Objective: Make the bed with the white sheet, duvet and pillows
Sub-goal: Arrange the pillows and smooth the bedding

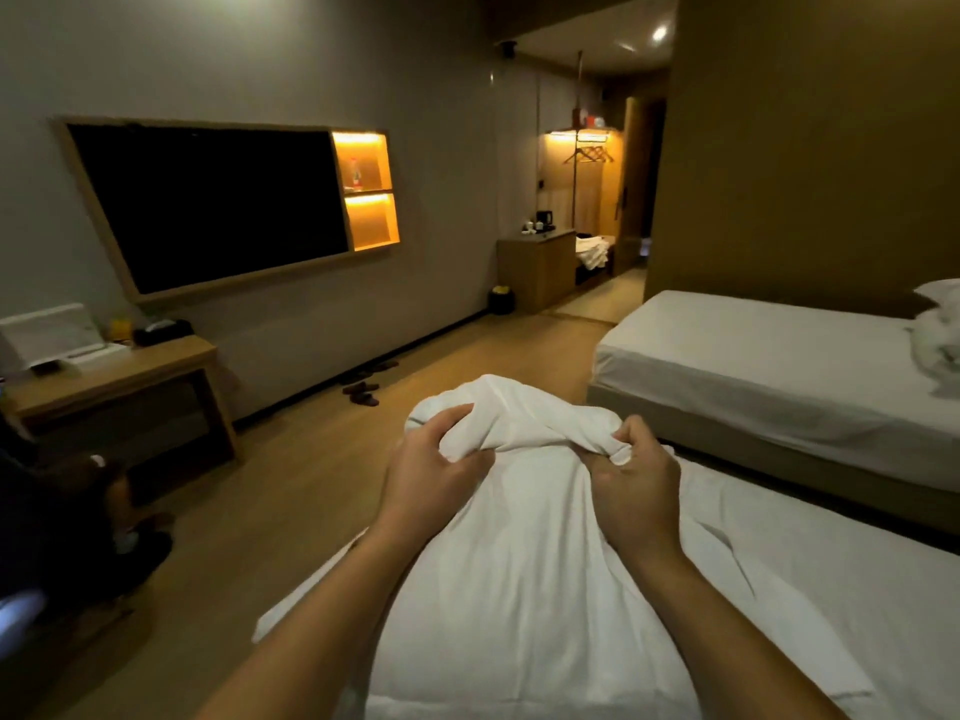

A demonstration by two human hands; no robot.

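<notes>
A white duvet (524,574) is bunched and lifted in front of me, hanging down over the near bed (841,579). My left hand (431,470) grips a fold of its raised top edge, fingers curled into the cloth. My right hand (636,483) pinches a gathered corner of the same edge a little to the right. The near bed's white sheet shows to the right of the duvet. Crumpled white bedding and a pillow (937,335) lie at the far right of the second bed (769,376).
A wooden desk (124,376) stands at the left under a wall-mounted dark screen (208,210). Slippers (363,389) lie by the wall. A person crouches at the lower left (83,517). A narrow gap separates the two beds. A cabinet (537,265) stands near the entrance corridor.
</notes>
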